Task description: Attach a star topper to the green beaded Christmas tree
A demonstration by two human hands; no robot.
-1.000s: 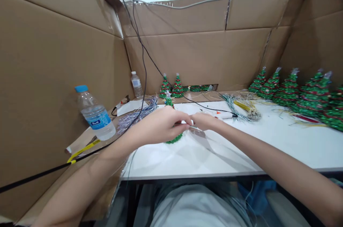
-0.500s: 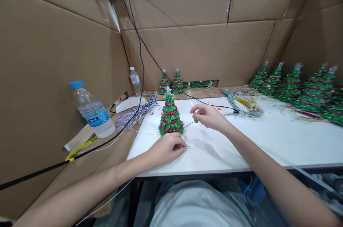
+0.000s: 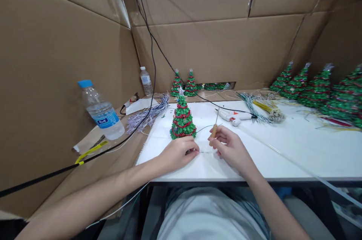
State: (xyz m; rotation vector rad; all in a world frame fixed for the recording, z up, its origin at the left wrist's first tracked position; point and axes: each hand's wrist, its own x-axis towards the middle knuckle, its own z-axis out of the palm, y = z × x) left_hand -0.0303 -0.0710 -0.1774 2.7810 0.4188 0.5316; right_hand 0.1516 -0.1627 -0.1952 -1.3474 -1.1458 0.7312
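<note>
A small green beaded Christmas tree (image 3: 182, 119) with red garlands and a silver star stands upright on the white table (image 3: 283, 149). Just in front of it my left hand (image 3: 178, 154) rests on the table, fingers pinched on a thin wire (image 3: 205, 152). My right hand (image 3: 230, 148) is closed around a wooden-handled awl (image 3: 214, 131), whose metal point sticks upward. The two hands are close together, a little apart from the tree's base. A dark thin wire (image 3: 205, 127) curves from the tree toward my right hand.
A water bottle (image 3: 101, 111) lies tilted on the cardboard at left, a second bottle (image 3: 146, 81) stands behind. A glue gun (image 3: 234, 116) and wire bundles (image 3: 260, 107) lie at the back. Finished trees (image 3: 319, 91) line the right; two more (image 3: 183, 82) stand at the rear. Cardboard walls (image 3: 215, 51) enclose the desk.
My hands let go of the tree, which now stands free. The left hand drew back toward me with the wire; the right hand came nearer and now holds the awl.
</note>
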